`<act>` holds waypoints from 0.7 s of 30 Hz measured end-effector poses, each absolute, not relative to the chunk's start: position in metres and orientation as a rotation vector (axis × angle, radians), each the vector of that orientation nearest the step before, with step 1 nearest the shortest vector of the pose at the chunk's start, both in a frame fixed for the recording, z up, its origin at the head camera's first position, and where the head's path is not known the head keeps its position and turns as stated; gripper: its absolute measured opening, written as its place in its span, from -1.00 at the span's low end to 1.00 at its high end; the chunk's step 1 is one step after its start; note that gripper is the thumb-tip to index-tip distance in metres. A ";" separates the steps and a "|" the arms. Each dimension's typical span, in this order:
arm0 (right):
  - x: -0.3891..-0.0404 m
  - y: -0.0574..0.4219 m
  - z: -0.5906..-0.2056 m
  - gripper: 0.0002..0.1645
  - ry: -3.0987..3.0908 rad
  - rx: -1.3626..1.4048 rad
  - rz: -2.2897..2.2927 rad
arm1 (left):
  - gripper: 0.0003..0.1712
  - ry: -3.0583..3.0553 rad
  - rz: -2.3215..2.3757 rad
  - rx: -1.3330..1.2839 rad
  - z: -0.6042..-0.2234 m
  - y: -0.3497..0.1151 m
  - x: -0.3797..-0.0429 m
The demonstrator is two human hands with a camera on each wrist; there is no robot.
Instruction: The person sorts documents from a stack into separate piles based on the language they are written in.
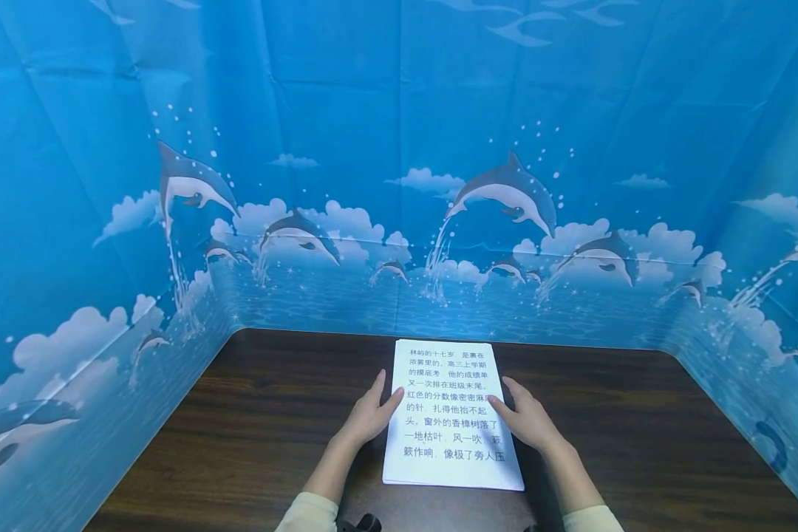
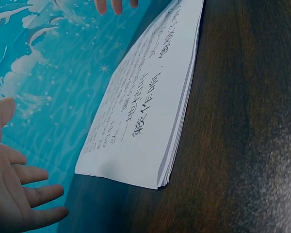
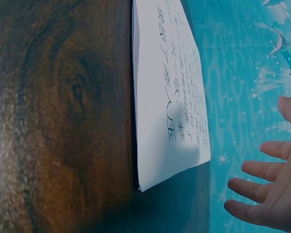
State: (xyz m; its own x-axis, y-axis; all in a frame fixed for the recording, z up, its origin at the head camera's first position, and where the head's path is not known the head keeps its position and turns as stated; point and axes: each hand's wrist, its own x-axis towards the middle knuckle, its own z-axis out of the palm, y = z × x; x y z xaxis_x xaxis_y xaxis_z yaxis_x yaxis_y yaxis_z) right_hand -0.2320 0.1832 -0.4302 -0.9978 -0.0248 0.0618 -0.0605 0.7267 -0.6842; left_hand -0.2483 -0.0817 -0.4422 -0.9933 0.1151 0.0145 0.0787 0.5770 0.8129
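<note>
A stack of white paper sheets, printed with large black Chinese characters, lies on the dark wooden table. Its layered edges show in the left wrist view, where the sheets look slightly uneven at one corner. My left hand is beside the left edge of the stack, fingers extended and thumb toward the paper. On the opposite side, my right hand has its thumb over the right edge in the head view. Both wrist views show spread fingers holding nothing, the left hand and the right hand each apart from the paper.
The dark wood-grain table extends to both sides of the stack. A blue curtain printed with dolphins, clouds and water surrounds its back and sides. A small black object shows at the bottom edge near the left sleeve.
</note>
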 end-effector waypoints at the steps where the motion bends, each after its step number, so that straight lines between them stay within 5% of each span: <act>1: -0.232 0.183 -0.431 -0.22 -2.871 0.060 1.152 | -0.13 2.741 1.437 0.156 -0.443 -0.082 -0.249; 7: -0.238 0.188 -0.445 -0.20 -2.826 0.020 1.220 | -0.12 2.671 1.554 0.115 -0.449 -0.083 -0.251; 14: -0.283 0.215 -0.517 -0.07 -2.859 -0.005 1.130 | -0.07 2.602 1.625 0.051 -0.451 -0.083 -0.253; 21: -0.280 0.218 -0.516 -0.07 -2.830 -0.012 1.363 | -0.09 2.575 1.662 0.000 -0.454 -0.084 -0.254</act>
